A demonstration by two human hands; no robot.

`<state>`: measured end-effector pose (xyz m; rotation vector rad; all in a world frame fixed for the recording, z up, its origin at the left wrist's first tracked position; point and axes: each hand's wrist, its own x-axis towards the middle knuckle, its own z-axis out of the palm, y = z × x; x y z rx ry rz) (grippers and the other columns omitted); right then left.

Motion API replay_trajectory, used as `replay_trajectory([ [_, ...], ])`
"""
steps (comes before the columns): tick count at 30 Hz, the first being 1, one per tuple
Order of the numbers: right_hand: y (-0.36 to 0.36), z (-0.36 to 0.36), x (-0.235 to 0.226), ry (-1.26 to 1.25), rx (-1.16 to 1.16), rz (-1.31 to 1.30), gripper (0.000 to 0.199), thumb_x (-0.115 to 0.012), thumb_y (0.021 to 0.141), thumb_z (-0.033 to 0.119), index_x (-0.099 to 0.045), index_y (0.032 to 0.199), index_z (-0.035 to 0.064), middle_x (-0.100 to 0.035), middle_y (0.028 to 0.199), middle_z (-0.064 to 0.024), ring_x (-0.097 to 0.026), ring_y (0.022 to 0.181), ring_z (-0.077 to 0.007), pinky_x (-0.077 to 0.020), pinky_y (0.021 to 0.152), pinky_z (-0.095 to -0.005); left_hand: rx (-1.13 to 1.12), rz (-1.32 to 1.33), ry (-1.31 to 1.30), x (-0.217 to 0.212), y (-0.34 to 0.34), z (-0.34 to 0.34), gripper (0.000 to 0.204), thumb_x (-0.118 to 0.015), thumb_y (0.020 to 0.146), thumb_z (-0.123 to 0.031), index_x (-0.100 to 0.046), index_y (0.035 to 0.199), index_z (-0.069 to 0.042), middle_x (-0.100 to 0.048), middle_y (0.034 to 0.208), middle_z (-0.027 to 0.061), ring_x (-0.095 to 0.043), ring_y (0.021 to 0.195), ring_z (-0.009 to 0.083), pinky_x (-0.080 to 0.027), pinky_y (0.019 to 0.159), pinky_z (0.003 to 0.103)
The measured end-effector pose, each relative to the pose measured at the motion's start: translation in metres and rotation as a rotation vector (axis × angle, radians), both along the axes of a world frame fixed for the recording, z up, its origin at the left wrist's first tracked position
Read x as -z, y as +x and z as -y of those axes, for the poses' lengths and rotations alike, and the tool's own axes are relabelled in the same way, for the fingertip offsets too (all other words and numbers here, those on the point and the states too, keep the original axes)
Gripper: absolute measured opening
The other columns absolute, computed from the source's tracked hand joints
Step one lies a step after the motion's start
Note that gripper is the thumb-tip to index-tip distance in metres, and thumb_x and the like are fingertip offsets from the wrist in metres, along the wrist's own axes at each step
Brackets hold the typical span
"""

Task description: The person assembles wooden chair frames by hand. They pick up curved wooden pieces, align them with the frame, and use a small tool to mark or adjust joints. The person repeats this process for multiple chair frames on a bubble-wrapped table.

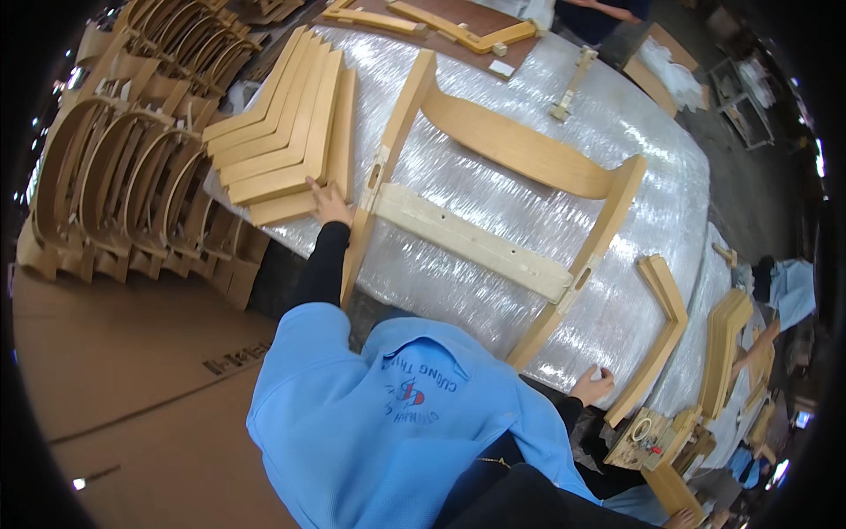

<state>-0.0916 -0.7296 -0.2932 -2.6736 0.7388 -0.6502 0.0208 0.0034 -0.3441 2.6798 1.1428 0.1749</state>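
Note:
My left hand (332,204) reaches out with fingers apart, its fingertips touching a stack of angled wooden legs (286,132) at the left of the table. Beside that hand stands a chair frame (401,123): two bent wooden side legs joined by a curved back rail (511,145). A pale straight crossbar (471,238) with two holes spans the middle of the frame. My right hand (592,386) is near the table's front edge, right of the frame, with loosely bent fingers and nothing visible in it. An angled wooden piece (665,331) lies just beyond it.
Clear plastic film covers the table (493,88). A brown board (458,57) with wooden parts lies at the far side, near a small wooden block piece (575,84). Curved wooden parts (115,176) are stacked at left. Co-workers stand at the far side and right, near more angled parts (723,344).

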Motion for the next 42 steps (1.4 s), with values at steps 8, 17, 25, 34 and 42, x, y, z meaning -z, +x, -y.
replay_trajectory([
  [8,0.023,-0.086,-0.029,0.132,-0.185,0.18,0.017,-0.068,0.085,0.007,-0.06,0.099,0.0016,-0.057,0.099,-0.0171,-0.056,0.096,-0.0357,-0.0457,0.087,-0.0444,0.282,-0.307,0.042,-0.001,-0.033,-0.03,0.117,-0.077,0.073,-0.063,-0.028,0.157,0.002,-0.032,0.16,0.0279,-0.032,0.148,0.0407,-0.028,0.119,0.056],
  [17,0.006,-0.143,-0.061,0.324,-0.17,0.143,0.012,-0.067,0.086,0.007,-0.062,0.097,0.0035,-0.057,0.098,-0.0155,-0.063,0.09,-0.0332,-0.0522,0.081,-0.041,0.134,-0.179,0.22,-0.027,-0.002,-0.013,0.098,-0.092,0.062,-0.05,-0.045,0.136,-0.006,-0.049,0.132,0.0171,-0.049,0.125,0.0362,-0.043,0.104,0.05],
  [25,0.009,-0.175,-0.09,0.397,-0.209,0.209,0.011,-0.068,0.087,0.006,-0.063,0.097,0.0029,-0.058,0.097,-0.0144,-0.062,0.087,-0.0308,-0.0512,0.079,-0.0384,0.238,-0.018,0.128,-0.043,-0.035,-0.001,0.082,-0.091,0.064,-0.043,-0.049,0.123,-0.005,-0.058,0.119,0.021,-0.058,0.115,0.0377,-0.044,0.099,0.051],
  [34,0.025,-0.172,-0.152,0.413,-0.3,0.182,0.013,-0.068,0.09,0.013,-0.065,0.098,0.0039,-0.062,0.095,-0.0133,-0.067,0.089,-0.029,-0.0526,0.077,-0.0389,0.026,0.409,-0.074,-0.204,-0.072,-0.093,0.065,-0.082,0.085,-0.033,-0.057,0.135,0.0,-0.071,0.113,0.0227,-0.068,0.102,0.0399,-0.055,0.094,0.048],
  [42,0.03,-0.203,-0.359,0.29,-0.726,0.472,0.044,-0.086,0.08,0.031,-0.073,0.115,0.008,-0.07,0.103,-0.0077,-0.058,0.078,-0.0195,-0.0455,0.067,-0.0284,0.564,0.443,-0.275,-0.526,-0.092,0.068,0.058,-0.078,0.088,-0.019,-0.056,0.137,0.003,-0.069,0.116,0.0245,-0.066,0.105,0.0323,-0.053,0.095,0.039],
])
